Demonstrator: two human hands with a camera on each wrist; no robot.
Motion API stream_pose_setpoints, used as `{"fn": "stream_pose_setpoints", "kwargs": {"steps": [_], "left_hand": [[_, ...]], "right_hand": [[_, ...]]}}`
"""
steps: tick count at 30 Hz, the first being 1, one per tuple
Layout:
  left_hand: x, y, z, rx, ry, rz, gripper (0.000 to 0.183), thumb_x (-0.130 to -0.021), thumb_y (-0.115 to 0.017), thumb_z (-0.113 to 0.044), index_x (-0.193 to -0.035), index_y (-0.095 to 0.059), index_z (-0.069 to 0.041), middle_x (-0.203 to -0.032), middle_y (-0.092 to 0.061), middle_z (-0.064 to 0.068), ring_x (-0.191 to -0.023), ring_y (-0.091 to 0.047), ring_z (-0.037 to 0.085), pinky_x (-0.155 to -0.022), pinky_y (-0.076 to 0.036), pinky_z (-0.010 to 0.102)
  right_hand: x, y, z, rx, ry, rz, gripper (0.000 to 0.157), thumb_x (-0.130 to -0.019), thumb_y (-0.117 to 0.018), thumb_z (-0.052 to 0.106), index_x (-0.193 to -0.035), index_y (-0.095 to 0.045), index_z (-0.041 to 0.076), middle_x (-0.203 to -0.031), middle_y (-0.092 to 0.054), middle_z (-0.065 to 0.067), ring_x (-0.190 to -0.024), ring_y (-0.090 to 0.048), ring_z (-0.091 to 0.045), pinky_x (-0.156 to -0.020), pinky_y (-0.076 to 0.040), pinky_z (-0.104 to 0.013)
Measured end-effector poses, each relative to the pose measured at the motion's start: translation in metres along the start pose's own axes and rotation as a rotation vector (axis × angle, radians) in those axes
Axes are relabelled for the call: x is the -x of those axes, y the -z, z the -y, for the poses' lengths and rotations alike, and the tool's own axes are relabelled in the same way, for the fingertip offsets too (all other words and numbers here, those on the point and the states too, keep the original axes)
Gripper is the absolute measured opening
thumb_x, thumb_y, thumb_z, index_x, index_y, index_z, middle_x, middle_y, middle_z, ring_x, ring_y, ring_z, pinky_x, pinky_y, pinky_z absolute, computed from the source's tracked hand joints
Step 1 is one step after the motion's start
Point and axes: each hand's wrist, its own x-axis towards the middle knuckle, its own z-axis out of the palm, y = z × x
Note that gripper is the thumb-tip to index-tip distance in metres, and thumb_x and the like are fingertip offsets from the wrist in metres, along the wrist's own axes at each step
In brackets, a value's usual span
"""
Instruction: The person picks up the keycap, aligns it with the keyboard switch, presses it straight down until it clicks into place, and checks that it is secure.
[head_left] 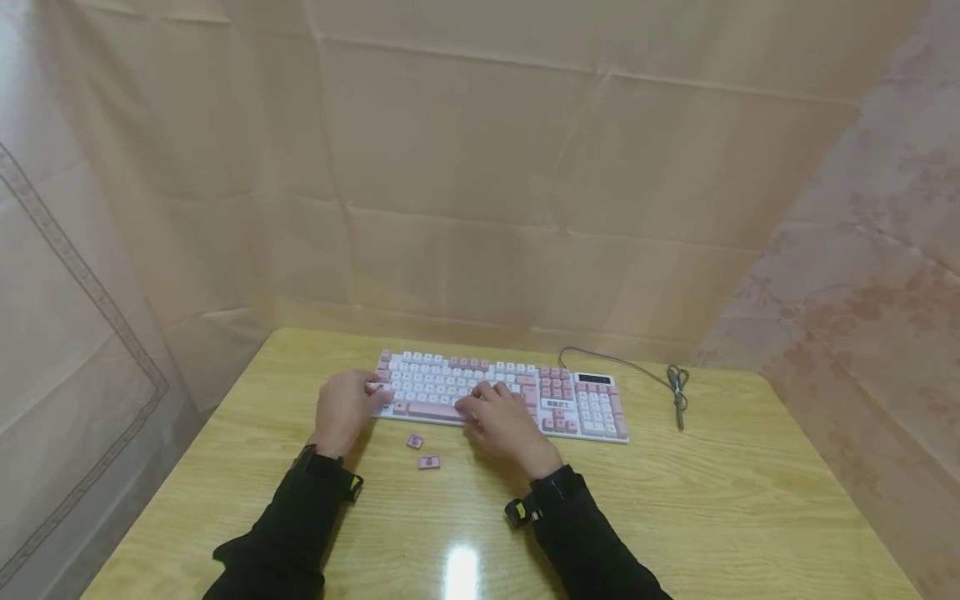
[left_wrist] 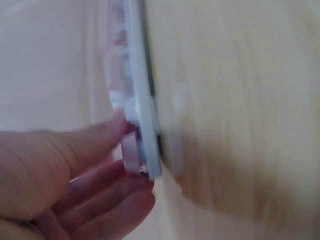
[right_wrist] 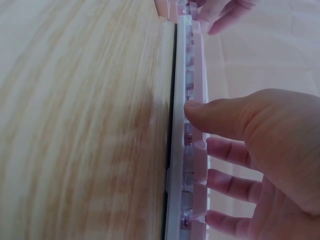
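A white keyboard with pink and white keycaps [head_left: 435, 411] lies on the table. My left hand [head_left: 343, 410] is at its front left corner, seen up close in the left wrist view. There its thumb and fingers pinch a pink corner keycap [left_wrist: 131, 154] from either side, with a dark gap in the key row beside the thumb tip. My right hand [head_left: 504, 423] rests over the keyboard's middle. Its thumb touches the front edge of the long pink spacebar, and its relaxed fingers [right_wrist: 232, 187] lie over the keys. Two loose pink keycaps [head_left: 429, 462] lie in front of the keyboard.
A grey cable [head_left: 678, 385], bundled at its end, runs from the keyboard's back to the right. The wooden table [head_left: 720, 500] is backed by a beige cloth [head_left: 480, 167], with patterned cloths at both sides.
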Motion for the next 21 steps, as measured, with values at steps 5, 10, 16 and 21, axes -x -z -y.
{"fn": "stream_pose_setpoints", "kwargs": {"steps": [5,10,16,21], "left_hand": [[-0.0003,-0.0024,0.0014,-0.033,-0.010,0.014,0.035,-0.080,-0.074,-0.021,-0.108,-0.070,-0.001,-0.091,-0.070,0.014,-0.076,-0.061,0.022,-0.067,-0.048,0.041],[-0.0004,-0.0003,0.0016,-0.049,-0.020,0.021,0.026,-0.080,-0.074,-0.021,-0.099,-0.074,-0.003,-0.085,-0.070,0.010,-0.073,-0.059,0.022,-0.064,-0.047,0.039],[-0.0006,0.0034,-0.0002,-0.098,-0.061,0.040,0.015,-0.079,-0.075,-0.020,-0.085,-0.074,-0.006,-0.069,-0.060,0.002,-0.062,-0.049,0.019,-0.057,-0.039,0.034],[-0.0005,0.0052,-0.0014,-0.099,-0.081,0.073,0.013,-0.080,-0.074,-0.019,-0.081,-0.071,-0.007,-0.069,-0.061,0.002,-0.059,-0.049,0.017,-0.053,-0.040,0.033]], "right_hand": [[0.0004,0.0004,-0.0017,0.005,0.014,-0.004,0.031,-0.088,-0.063,0.023,-0.119,-0.065,0.021,-0.110,-0.057,-0.002,-0.098,-0.047,-0.021,-0.080,-0.043,-0.039],[0.0003,0.0013,-0.0006,0.003,0.015,0.001,0.031,-0.088,-0.063,0.022,-0.119,-0.065,0.021,-0.110,-0.057,-0.002,-0.098,-0.047,-0.021,-0.080,-0.043,-0.038],[0.0004,0.0021,-0.0003,0.011,0.012,0.005,0.031,-0.088,-0.063,0.022,-0.119,-0.065,0.021,-0.109,-0.057,-0.002,-0.097,-0.047,-0.021,-0.079,-0.043,-0.038],[0.0000,0.0011,-0.0009,0.022,0.008,0.006,0.031,-0.088,-0.063,0.023,-0.119,-0.065,0.021,-0.109,-0.057,-0.002,-0.097,-0.048,-0.021,-0.079,-0.043,-0.038]]}}
